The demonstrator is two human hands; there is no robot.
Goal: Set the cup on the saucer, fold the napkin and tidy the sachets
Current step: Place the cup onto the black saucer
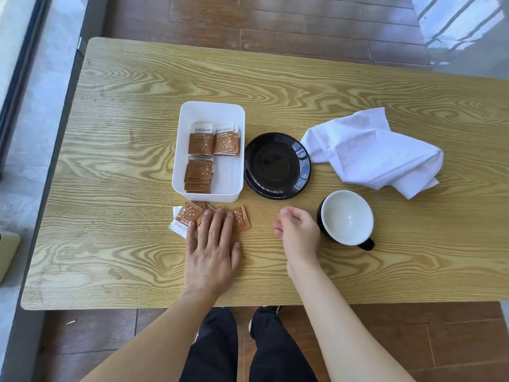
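A person's left hand (212,252) lies flat, fingers straight, on a loose cluster of brown sachets (190,216) on the wooden counter (137,106), just in front of a white tray (181,139) holding more sachets in stacks. The right hand (297,232), fingers loosely curled and holding nothing, hovers beside a white-lined black cup (347,216). An empty black saucer (276,165) sits beside the tray, with a crumpled white napkin (371,150) to its right.

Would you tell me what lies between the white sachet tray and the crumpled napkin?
In the head view, the empty black saucer sits between the tray and the napkin.
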